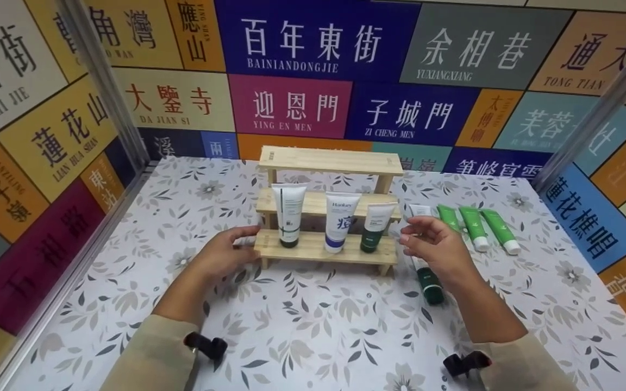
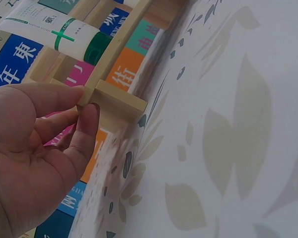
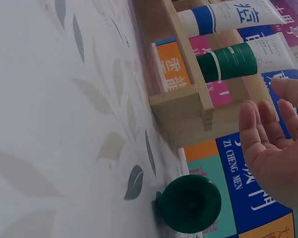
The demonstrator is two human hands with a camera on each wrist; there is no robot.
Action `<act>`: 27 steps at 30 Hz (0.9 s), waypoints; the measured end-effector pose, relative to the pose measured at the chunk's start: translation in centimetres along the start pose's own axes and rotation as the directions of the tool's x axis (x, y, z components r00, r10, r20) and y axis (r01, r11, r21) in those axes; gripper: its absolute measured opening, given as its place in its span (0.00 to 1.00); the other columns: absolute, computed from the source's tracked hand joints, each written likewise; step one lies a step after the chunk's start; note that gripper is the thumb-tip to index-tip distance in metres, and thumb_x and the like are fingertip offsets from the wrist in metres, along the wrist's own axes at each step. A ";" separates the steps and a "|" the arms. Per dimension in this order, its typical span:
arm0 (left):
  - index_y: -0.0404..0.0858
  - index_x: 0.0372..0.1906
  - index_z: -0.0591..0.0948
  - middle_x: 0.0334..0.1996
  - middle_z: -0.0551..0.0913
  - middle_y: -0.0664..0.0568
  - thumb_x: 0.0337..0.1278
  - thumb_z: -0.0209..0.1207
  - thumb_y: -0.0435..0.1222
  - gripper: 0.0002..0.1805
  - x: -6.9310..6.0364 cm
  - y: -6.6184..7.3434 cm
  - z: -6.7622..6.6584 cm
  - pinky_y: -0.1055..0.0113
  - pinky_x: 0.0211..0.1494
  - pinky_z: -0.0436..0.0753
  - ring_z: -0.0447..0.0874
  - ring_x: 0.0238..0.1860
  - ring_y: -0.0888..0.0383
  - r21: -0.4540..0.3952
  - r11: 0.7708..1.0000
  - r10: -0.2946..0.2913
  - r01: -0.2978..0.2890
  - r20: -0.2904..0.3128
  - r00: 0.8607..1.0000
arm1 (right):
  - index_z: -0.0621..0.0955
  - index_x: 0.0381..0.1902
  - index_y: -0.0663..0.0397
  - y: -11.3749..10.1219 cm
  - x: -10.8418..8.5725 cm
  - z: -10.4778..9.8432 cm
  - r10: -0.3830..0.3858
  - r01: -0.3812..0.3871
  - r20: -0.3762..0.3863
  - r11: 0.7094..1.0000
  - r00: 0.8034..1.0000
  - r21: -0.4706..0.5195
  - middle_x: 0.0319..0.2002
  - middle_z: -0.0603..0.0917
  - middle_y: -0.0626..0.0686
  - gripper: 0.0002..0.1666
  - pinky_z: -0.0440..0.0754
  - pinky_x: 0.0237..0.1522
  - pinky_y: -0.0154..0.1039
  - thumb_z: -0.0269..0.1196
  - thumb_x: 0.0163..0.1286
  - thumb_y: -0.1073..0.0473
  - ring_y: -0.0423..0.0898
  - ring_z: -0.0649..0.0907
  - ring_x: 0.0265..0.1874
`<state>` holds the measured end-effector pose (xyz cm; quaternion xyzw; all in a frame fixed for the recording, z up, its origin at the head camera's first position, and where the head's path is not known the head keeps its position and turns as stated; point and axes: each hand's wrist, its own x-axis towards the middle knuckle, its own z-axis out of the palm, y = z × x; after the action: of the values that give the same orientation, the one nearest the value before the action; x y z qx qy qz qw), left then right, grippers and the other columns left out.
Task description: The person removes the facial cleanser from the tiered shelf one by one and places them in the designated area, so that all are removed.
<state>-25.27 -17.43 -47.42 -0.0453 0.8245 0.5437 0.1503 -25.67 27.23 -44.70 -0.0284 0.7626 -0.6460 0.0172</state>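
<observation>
A three-tier wooden rack [image 1: 330, 159] stands on the table, with three tubes upright on its lowest tier. They are a white tube with a dark green cap [image 1: 291, 212], a white tube with a blue lower end [image 1: 341, 217] and a white-and-green tube [image 1: 375, 227]. My left hand [image 1: 225, 254] pinches the left end of the lowest shelf between thumb and fingers, plainest in the left wrist view [image 2: 44, 144]. Beside the rack's right end, my right hand [image 1: 439, 247] holds nothing, its fingers loosely bent and apart from the white-and-green tube.
Under and past my right hand lies another tube with a dark green cap [image 1: 431, 290]. Several bright green tubes [image 1: 474, 229] lie right of it. The table [image 1: 313, 326] has a leaf-patterned cover. Panels with large characters [image 1: 291, 106] stand behind and at both sides.
</observation>
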 end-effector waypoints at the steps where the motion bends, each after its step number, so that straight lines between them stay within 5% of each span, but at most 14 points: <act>1: 0.56 0.79 0.73 0.75 0.77 0.46 0.67 0.66 0.37 0.36 0.0 0.0 0.0 0.48 0.76 0.77 0.79 0.74 0.44 -0.001 1.000 -0.014 0.014 -0.001 1.000 | 0.78 0.66 0.59 -0.1 0.1 0.1 -0.005 0.005 0.001 1.000 1.000 0.004 0.48 0.87 0.45 0.27 0.91 0.49 0.36 0.72 0.72 0.62 0.39 0.90 0.48; 11: 0.56 0.79 0.73 0.75 0.77 0.46 0.67 0.65 0.37 0.36 0.1 -0.1 0.1 0.47 0.77 0.76 0.79 0.74 0.44 -0.001 1.000 -0.016 0.016 -0.002 1.000 | 0.76 0.67 0.59 -1.4 0.7 1.6 -0.075 0.074 0.000 0.993 0.997 0.093 0.51 0.89 0.44 0.27 0.90 0.53 0.36 0.69 0.73 0.67 0.43 0.90 0.53; 19: 0.53 0.79 0.73 0.76 0.76 0.46 0.68 0.64 0.36 0.36 0.1 0.0 0.1 0.47 0.77 0.76 0.78 0.74 0.43 -0.001 1.000 0.002 -0.002 0.004 1.000 | 0.75 0.70 0.59 -2.6 1.4 2.9 -0.114 0.117 -0.052 0.990 0.992 0.075 0.50 0.87 0.44 0.30 0.89 0.55 0.34 0.70 0.72 0.66 0.42 0.88 0.52; 27: 0.52 0.80 0.72 0.78 0.74 0.46 0.69 0.64 0.37 0.35 0.1 0.1 0.0 0.47 0.77 0.77 0.77 0.75 0.42 0.009 1.000 0.008 -0.008 0.011 1.000 | 0.79 0.64 0.56 -2.6 1.3 3.7 -0.108 0.112 -0.073 0.993 0.991 0.048 0.48 0.86 0.45 0.21 0.89 0.54 0.34 0.66 0.76 0.66 0.42 0.87 0.51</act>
<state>-25.39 -17.39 -47.35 -0.0383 0.8262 0.5409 0.1530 -26.70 23.06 -42.76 -0.0474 0.7431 -0.6660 -0.0445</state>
